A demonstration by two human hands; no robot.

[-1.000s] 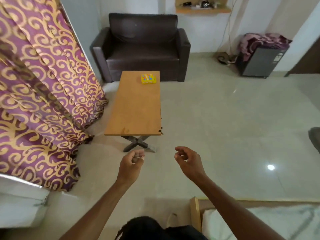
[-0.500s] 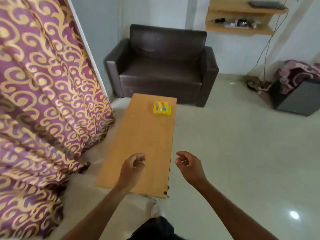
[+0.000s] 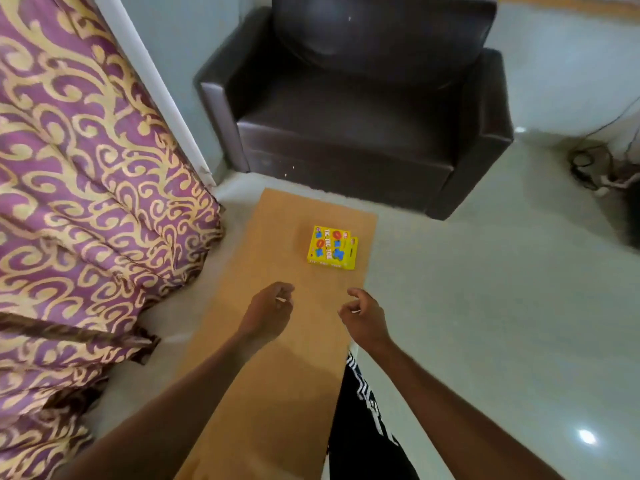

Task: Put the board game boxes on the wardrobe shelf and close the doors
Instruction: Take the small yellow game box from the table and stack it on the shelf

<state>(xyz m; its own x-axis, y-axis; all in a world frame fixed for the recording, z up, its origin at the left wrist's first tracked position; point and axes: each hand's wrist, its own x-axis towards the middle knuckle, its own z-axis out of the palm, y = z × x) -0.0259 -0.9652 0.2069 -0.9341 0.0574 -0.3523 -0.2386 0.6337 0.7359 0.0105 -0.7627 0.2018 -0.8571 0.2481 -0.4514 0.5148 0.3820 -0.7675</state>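
dark sofa (image 3: 349, 109), patterned curtain (image 3: 79, 188), glossy floor (image 3: 485, 289)

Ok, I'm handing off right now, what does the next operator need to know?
Left hand: empty, fingers loosely curled, over the wooden table.
Right hand: empty, loosely curled, at the table's right edge.
Yellow Tic Tac Toe boxes: look like two stacked, on the table's far end near the dark sofa, untouched.
Done: nothing visible.
Left: pick up the boxes, shelve them, close the doors. Wardrobe is out of view.
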